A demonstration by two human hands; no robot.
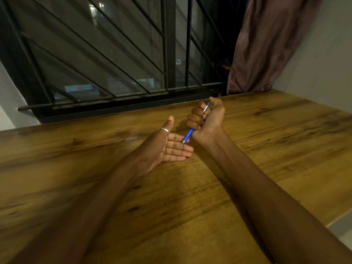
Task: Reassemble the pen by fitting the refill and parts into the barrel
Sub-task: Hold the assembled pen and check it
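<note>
- Both forearms reach out over the wooden bench [266,115].
- Right hand [206,119] is fisted round the blue pen [188,135], thumb on its upper end, tip pointing down-left.
- Left hand [167,147] lies spread flat, palm up, ring [165,130] on the thumb; the pen tip is at its fingers [183,149].
- Barred window [114,54] and curtain [266,44] stand beyond.

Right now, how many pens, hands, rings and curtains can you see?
Pens: 1, a blue pen held in the right hand
Hands: 2, the other is the open left hand
Rings: 1, a silver ring on the left thumb
Curtains: 1, a curtain by the window
Total: 5
</note>
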